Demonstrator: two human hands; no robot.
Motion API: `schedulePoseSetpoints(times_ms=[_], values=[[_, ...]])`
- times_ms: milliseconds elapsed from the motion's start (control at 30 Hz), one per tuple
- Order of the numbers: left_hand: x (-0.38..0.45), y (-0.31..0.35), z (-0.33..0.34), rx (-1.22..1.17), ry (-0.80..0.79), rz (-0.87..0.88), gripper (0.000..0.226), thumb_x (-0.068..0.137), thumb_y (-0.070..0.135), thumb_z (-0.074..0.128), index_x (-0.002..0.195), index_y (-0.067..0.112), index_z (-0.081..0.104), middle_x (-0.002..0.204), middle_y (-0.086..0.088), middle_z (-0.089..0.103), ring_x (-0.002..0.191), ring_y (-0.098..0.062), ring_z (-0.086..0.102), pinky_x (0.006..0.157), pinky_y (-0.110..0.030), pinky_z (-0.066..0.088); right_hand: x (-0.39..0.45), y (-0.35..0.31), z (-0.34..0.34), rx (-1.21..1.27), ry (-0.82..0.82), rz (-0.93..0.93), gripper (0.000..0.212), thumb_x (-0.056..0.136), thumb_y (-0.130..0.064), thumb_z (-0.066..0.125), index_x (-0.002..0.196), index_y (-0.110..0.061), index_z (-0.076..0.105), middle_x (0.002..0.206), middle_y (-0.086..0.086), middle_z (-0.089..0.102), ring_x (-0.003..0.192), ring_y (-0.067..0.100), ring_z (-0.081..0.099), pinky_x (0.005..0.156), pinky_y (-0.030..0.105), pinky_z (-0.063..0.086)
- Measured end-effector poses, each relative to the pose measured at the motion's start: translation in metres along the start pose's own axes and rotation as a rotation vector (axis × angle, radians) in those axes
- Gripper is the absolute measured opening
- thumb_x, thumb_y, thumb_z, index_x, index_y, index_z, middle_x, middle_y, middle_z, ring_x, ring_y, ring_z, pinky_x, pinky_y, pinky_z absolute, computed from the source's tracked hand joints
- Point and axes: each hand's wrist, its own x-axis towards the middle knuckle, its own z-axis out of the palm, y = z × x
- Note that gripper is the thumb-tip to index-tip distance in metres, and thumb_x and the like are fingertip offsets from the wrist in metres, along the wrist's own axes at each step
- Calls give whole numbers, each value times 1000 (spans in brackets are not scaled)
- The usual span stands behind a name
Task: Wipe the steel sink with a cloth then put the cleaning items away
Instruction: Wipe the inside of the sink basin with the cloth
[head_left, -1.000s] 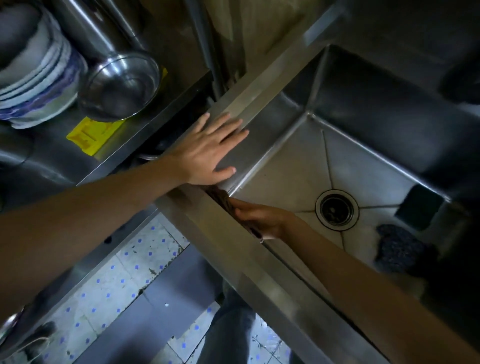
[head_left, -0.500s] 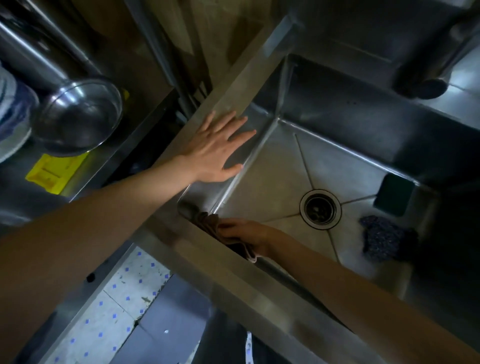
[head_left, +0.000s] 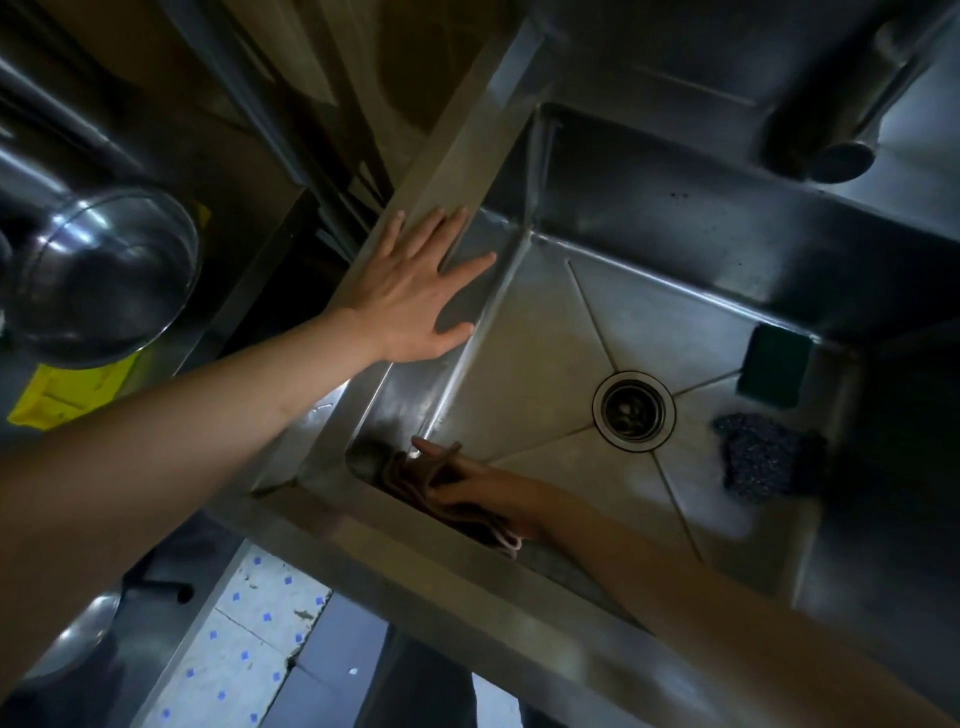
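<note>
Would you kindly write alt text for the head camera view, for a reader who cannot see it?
A person's right hand presses a brownish cloth against the near inner wall of a steel sink, while the left hand rests flat on its left rim. A green sponge and dark scouring pad lie beyond the round drain.

Steel sink (head_left: 545, 332) with creased basin floor and round drain (head_left: 634, 409) at centre; green sponge (head_left: 774, 371) propped in the far right corner, dark scouring pad (head_left: 761, 460) just beside it on the basin floor. Brownish cloth (head_left: 431, 488) against the near wall at the near-left corner, under the right hand (head_left: 467, 486); left hand (head_left: 415, 291) flat on the left rim. Adjacent steel counter (head_left: 223, 291) to the left, carrying a steel bowl (head_left: 98, 275) partly over a yellow item (head_left: 67, 392).
</note>
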Motion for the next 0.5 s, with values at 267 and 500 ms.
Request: schedulePoseSetpoints(times_ms=[267, 500], values=[[1, 1, 1, 10, 14, -1, 81, 84, 68, 35, 149, 36, -1, 158, -16, -9, 146, -32, -4, 114, -54, -1, 4, -7, 5, -46, -33, 18, 72, 95, -3, 46, 152, -19, 5, 155, -4, 18, 141, 13, 22, 110, 19, 22], [-1, 2, 2, 19, 23, -20, 84, 83, 69, 33, 150, 32, -3, 158, -13, -9, 146, -30, -4, 114, -54, 0, 4, -5, 5, 43, 0, 83, 47, 91, -9, 56, 135, -6, 43, 117, 10, 54, 94, 12, 56, 80, 16, 47]])
